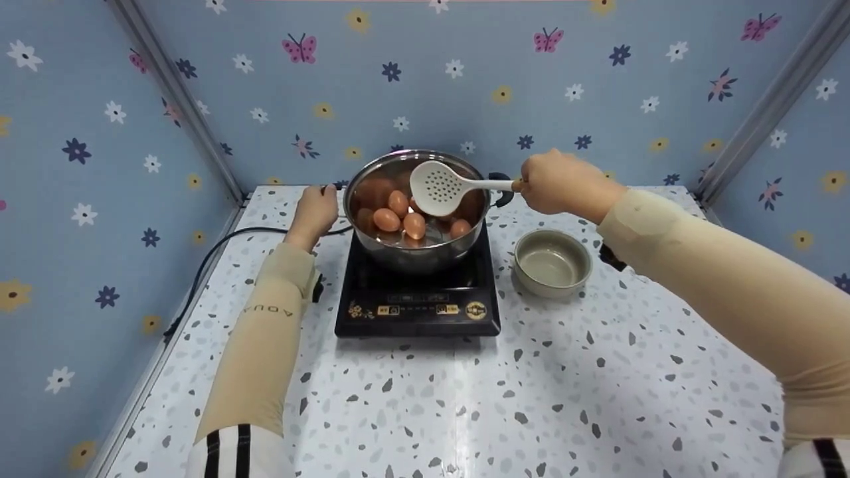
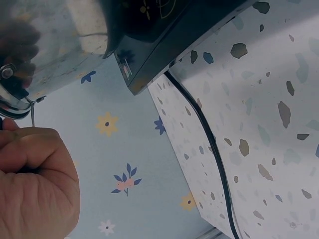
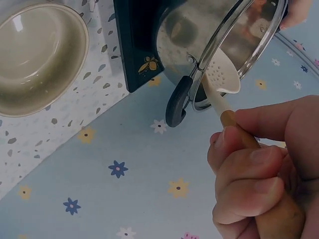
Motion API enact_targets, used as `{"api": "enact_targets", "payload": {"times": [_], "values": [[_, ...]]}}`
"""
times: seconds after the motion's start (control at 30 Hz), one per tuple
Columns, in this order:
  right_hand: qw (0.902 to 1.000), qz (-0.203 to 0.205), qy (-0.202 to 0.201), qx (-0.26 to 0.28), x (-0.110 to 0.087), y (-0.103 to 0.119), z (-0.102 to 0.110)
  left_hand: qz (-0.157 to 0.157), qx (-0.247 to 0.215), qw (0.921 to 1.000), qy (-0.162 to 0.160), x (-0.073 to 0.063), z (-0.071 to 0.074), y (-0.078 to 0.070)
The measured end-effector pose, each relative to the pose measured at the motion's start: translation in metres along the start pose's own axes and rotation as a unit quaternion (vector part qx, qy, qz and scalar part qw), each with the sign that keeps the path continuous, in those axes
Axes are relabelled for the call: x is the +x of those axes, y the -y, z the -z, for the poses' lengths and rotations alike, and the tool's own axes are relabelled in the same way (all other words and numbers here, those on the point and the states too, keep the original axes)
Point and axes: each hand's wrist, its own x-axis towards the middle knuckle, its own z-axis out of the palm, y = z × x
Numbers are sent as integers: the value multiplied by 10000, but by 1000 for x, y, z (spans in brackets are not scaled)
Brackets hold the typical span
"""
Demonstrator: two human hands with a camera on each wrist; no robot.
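Several brown eggs [image 1: 414, 226] lie in a steel pot [image 1: 425, 255] on a black induction cooker [image 1: 418, 311]. My left hand [image 1: 315, 212] grips the pot's left handle, its fingers curled in the left wrist view; most of that handle is hidden. In my right hand [image 1: 564, 184] is the wooden handle [image 3: 279, 214] of a white slotted spoon [image 1: 437, 188]. The spoon's perforated head is over the pot opening, tilted, partly covering an egg behind it. No egg shows on the spoon. The pot's black right handle [image 3: 178, 102] is free.
A beige bowl [image 1: 550, 262] stands right of the cooker, under the right forearm. From the cooker a black cord [image 1: 219, 245] runs left across the speckled table [image 1: 564, 398]. Flowered wall panels [image 1: 451, 86] close in the back and both sides.
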Motion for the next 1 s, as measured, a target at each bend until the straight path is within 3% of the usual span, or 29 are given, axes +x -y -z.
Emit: {"api": "enact_targets", "payload": {"times": [0.33,0.6,1.0], "values": [[9993,55,-3,-370,2,7,-4,97,-41,9999,46,-1,1,-3],[9991,32,-82,-426,5,11,-10,-50,16,9999,100,0,1,-1],[9991,-89,355,-202,16,23,-16,139,4,9999,57,-2,0,-4]]}}
